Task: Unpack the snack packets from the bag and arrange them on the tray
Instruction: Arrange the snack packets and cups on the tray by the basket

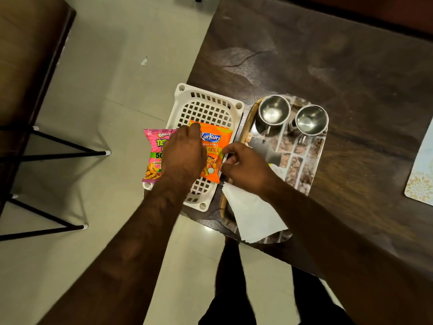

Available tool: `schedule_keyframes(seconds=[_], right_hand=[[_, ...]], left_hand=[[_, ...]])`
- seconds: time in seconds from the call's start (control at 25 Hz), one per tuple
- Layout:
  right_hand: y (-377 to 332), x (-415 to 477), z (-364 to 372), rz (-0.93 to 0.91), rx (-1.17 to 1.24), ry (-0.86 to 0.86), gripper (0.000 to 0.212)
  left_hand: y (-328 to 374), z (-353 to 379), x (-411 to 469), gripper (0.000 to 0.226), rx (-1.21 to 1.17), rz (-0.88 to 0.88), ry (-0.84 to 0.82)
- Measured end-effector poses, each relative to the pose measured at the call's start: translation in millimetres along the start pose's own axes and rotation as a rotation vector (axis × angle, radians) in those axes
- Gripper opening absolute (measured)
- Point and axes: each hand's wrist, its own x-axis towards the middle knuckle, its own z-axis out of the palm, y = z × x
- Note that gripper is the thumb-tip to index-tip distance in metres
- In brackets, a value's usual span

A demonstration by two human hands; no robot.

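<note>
My left hand (185,156) presses the orange packet (214,152) onto the white tray (206,106); my right hand (246,167) seemingly pinches its edge.

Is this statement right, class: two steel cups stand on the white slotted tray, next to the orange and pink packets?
Not quite. The head view shows both cups on the patterned tray; the packets, orange and pink, lie on the white tray.

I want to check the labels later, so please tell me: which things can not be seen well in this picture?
- Pink packet, head view: the left hand covers its right half, so the name is incomplete.
- Orange packet: both hands overlap it; whether the fingers pinch it is unclear.
- Right hand: curled; a yellow-green scrap beside it is unidentifiable.
- White paper: whether it is the bag is unclear.
</note>
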Motion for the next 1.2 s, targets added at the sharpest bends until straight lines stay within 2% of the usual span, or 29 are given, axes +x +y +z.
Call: schedule_keyframes(seconds=[0.2,0.32,0.4,0.52,0.6,0.64,0.72,0.92,1.08,1.2], right_hand=[[10,-7,-4,0.036,0.044,-0.004,0.032],[11,-13,-11,0.061,0.069,0.044,0.035],[9,-17,-17,0.074,0.147,0.1,0.039],[8,-23,-32,0.096,0.345,0.114,0.072],[7,-30,-44,0.157,0.582,0.051,0.095],[8,-32,-49,0.165,0.67,0.03,0.098],[8,-36,-55,0.132,0.753,0.027,0.092],[19,-40,-69,-0.014,0.756,0.047,0.062],[29,-44,-77,-0.003,0.719,0.065,0.024],[39,-48,-85,0.051,0.735,0.169,0.014]], left_hand=[[-2,-10,28,0.061,-0.188,-0.122,-0.015],[-2,-24,24,0.048,-0.504,-0.198,0.003],[-4,-37,17,0.04,-0.638,-0.167,-0.003],[-9,-62,7,0.041,-0.909,-0.074,-0.101],[-5,-71,2,0.044,-0.98,-0.014,-0.213],[0,-72,0,0.044,-0.983,0.013,-0.261],[15,-68,-7,0.044,-0.996,0.061,-0.326],[36,-67,-9,0.042,-1.087,0.151,-0.381],[56,-58,-10,0.041,-1.146,0.074,-0.365],[63,-39,-15,0.033,-1.065,-0.018,-0.429]])
